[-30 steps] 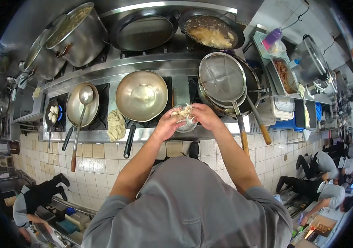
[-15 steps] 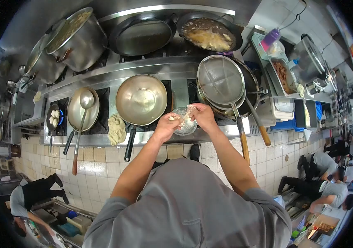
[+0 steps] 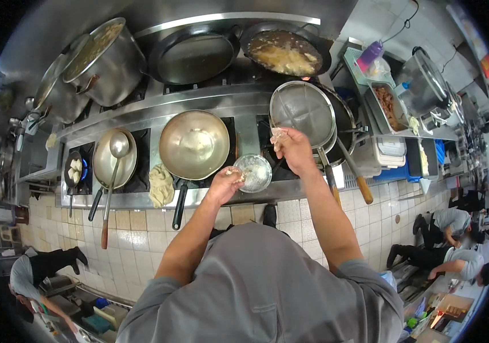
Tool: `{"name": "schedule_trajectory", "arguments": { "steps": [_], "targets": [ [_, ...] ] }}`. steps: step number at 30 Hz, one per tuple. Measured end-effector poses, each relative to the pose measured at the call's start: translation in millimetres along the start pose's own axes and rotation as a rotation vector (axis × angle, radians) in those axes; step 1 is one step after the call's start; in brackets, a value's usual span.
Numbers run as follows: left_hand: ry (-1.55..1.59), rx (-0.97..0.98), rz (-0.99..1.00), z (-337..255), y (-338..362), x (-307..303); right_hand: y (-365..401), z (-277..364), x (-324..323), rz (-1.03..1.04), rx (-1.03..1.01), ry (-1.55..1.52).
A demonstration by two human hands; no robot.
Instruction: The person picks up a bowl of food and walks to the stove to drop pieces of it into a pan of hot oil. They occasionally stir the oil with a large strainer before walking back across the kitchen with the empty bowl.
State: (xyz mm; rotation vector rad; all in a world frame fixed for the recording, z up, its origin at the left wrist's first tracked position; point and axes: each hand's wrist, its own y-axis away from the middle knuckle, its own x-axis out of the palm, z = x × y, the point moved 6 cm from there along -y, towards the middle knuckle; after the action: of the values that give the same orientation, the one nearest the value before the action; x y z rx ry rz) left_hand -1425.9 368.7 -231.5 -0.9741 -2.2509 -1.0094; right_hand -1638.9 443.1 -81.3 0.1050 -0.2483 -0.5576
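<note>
A round bowl with white floury stuff in it stands at the stove's front edge. Just left of its rim is my left hand, fingers closed on a small pale floured piece. My right hand is raised up and right of the bowl, near the wire strainer, its fingers pinching another pale coated piece. Farther back, a dark wok holds bubbling oil with golden food frying. An empty metal pan lies left of the bowl.
A ladle rests in a pan at the left, near a small pan over a flame. A cloth hangs at the stove edge. Large pots stand behind. Co-workers are at the right and lower left.
My hands have moved apart. The right one went up and to the right, the left one slightly down and left, and the bowl between them is now uncovered.
</note>
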Motion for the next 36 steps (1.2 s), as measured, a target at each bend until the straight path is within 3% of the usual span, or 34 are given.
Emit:
{"name": "schedule_trajectory", "arguments": {
  "steps": [3,5,12,16,18,20,22,24,26,31,33,35,36],
  "targets": [
    [0.005,-0.025,-0.003,4.9,-4.1,4.6,-1.4,11.7,-2.8,0.018,-0.008,-0.244],
    [-0.034,-0.057,-0.014,7.0,-5.9,5.5,4.7,19.8,6.7,0.025,0.100,-0.423],
    [-0.044,-0.068,0.007,7.2,-6.3,14.4,2.1,-47.4,10.6,0.148,0.185,-0.246],
    [-0.079,-0.077,0.052,7.0,-7.8,15.2,0.6,-77.0,23.8,0.209,0.220,-0.376],
    [-0.086,-0.079,0.038,3.5,-6.5,17.0,-5.5,-96.9,24.8,0.206,0.283,-0.316],
    [-0.114,-0.106,0.047,1.9,-7.6,19.8,-1.3,-72.9,39.9,0.172,0.284,-0.239],
    [-0.122,-0.114,0.055,2.0,-9.2,20.4,-4.6,-53.6,44.6,0.145,0.191,0.079],
    [-0.145,-0.110,0.054,1.5,-10.9,21.0,-11.8,-55.0,39.5,0.157,0.200,0.159],
    [-0.163,-0.111,0.061,2.6,-11.8,20.5,-23.6,-46.7,32.2,0.078,-0.035,0.516],
    [-0.159,-0.120,0.095,-0.1,-11.1,22.8,-58.5,45.1,9.0,-0.203,-0.352,0.782],
    [-0.134,-0.106,0.091,-5.8,-10.4,27.1,-94.9,86.2,-0.9,-0.288,-0.466,0.718],
    [-0.106,-0.095,0.080,-14.4,-6.4,33.8,-153.4,110.8,-18.5,-0.351,-0.767,0.985],
    [-0.079,-0.095,0.071,-18.0,-3.9,35.7,-189.8,113.3,-28.4,-0.290,-0.770,1.150]
  ]
}}
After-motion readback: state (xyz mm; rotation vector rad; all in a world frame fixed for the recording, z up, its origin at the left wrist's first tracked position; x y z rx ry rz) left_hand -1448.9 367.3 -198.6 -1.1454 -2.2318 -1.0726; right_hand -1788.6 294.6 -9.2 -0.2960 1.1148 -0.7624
